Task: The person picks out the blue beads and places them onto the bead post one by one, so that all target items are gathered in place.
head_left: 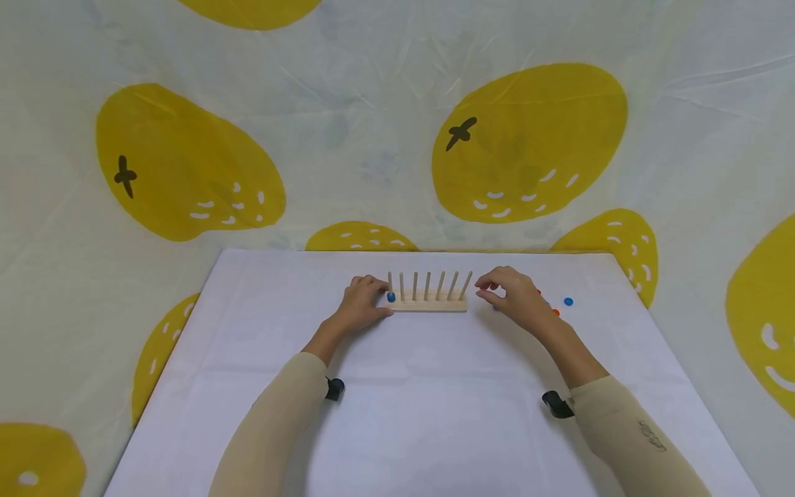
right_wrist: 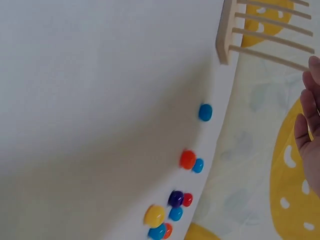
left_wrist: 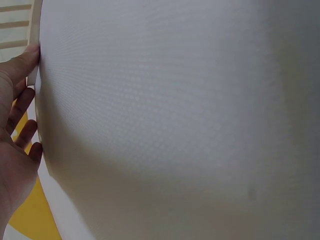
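Observation:
A wooden peg board (head_left: 428, 305) with a row of several upright pegs stands at the back of the table. A dark blue bead (head_left: 390, 297) sits low on its leftmost peg. My left hand (head_left: 360, 304) grips the board's left end, thumb along the front and fingers behind. In the left wrist view its thumb touches the board's edge. Beside the rightmost peg, my right hand (head_left: 512, 293) hovers with its fingers loosely bent and a gap between thumb and fingertips. No bead shows in it. In the right wrist view its fingertips are close to a peg's tip.
Loose beads lie on the table right of the board, partly hidden by the right hand in the head view: a blue bead (head_left: 568, 301), an orange-red bead (right_wrist: 188, 159), a yellow bead (right_wrist: 155, 216), a dark purple bead (right_wrist: 176, 198) and several others. A patterned cloth (head_left: 373, 138) hangs behind.

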Demonstrator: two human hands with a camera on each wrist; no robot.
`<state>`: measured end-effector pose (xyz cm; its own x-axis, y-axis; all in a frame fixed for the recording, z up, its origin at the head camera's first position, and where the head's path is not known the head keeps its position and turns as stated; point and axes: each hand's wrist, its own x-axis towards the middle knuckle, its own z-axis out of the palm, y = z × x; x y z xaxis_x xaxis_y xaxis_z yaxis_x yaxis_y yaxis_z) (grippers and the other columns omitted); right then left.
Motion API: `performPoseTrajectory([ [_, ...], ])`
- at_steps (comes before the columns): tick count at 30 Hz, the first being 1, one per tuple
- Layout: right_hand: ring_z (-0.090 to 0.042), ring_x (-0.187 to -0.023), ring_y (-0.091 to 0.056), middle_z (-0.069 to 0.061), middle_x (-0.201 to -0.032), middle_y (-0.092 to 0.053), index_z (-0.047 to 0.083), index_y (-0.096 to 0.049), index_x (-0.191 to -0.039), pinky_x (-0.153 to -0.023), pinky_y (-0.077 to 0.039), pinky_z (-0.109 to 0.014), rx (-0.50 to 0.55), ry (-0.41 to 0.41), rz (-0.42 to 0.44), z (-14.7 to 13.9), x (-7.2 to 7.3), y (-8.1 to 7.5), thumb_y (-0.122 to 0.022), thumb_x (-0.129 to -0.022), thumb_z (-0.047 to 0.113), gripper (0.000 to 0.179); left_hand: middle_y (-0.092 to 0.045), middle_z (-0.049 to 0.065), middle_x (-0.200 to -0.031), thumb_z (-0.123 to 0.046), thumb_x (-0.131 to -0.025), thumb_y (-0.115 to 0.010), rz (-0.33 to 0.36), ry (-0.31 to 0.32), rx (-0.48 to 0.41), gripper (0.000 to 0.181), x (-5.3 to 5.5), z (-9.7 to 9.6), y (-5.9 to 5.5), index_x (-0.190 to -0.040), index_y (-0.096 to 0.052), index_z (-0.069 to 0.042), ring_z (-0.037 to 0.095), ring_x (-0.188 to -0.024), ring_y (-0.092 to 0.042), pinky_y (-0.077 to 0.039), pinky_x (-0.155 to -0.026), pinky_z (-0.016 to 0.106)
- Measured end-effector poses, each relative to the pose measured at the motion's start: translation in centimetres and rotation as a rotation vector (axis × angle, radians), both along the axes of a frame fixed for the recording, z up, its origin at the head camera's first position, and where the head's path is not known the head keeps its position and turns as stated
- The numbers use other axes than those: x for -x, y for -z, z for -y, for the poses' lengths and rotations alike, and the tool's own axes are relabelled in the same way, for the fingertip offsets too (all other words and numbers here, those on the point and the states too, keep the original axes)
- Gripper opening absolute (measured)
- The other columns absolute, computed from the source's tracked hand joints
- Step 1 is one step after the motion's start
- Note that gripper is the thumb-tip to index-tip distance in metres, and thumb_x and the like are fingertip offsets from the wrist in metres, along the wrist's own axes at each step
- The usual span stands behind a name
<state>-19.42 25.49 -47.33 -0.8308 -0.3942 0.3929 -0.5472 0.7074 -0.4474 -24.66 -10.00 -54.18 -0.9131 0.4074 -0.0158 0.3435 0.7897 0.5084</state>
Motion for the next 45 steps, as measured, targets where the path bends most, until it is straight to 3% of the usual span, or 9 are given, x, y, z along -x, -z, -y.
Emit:
performPoseTrajectory([
  [14,-0.029,-0.099,-0.063,-0.01,-0.106,-0.074,0.003,-0.073,-0.118,-0.091,-0.054,-0.051,-0.097,0.116,0.323,-3.7,0.1,2.8,-0.078,-0.092,0.011,0.028,-0.06,0.008,-0.138,-0.036,-0.088,-0.083,0.006,0.0,0.011,0.057,0.0,0.0,-0.1,-0.136,-0.064,-0.013,0.034,-0.137,-0.045,-0.037,-0.114,0.054],
  [20,-0.03,-0.101,-0.062,-0.012,-0.108,-0.073,0.002,-0.073,-0.12,-0.093,-0.052,-0.053,-0.145,0.148,0.404,-4.1,0.5,3.4,-0.075,-0.094,0.012,0.028,-0.06,0.008,-0.137,-0.036,-0.088,-0.083,0.008,0.003,-0.001,0.056,-0.2,0.0,-0.3,-0.136,-0.065,-0.012,0.034,-0.136,-0.045,-0.037,-0.114,0.054],
  [32,-0.027,-0.094,-0.062,-0.008,-0.098,-0.074,0.002,-0.077,-0.111,-0.089,-0.053,-0.05,-0.215,0.13,0.381,-4.3,1.0,4.8,-0.078,-0.091,0.01,0.022,-0.06,0.008,-0.138,-0.036,-0.089,-0.083,0.012,0.001,-0.003,0.055,-0.2,0.0,-0.4,-0.136,-0.065,-0.013,0.033,-0.137,-0.045,-0.037,-0.114,0.053],
  [45,-0.03,-0.095,-0.06,-0.01,-0.099,-0.074,0.004,-0.078,-0.105,-0.087,-0.048,-0.052,-0.239,0.121,0.318,-4.1,0.8,4.8,-0.079,-0.09,0.01,0.016,-0.059,0.006,-0.139,-0.039,-0.089,-0.082,0.006,0.009,0.008,0.057,0.1,0.1,0.1,-0.137,-0.064,-0.014,0.032,-0.137,-0.044,-0.036,-0.114,0.052],
])
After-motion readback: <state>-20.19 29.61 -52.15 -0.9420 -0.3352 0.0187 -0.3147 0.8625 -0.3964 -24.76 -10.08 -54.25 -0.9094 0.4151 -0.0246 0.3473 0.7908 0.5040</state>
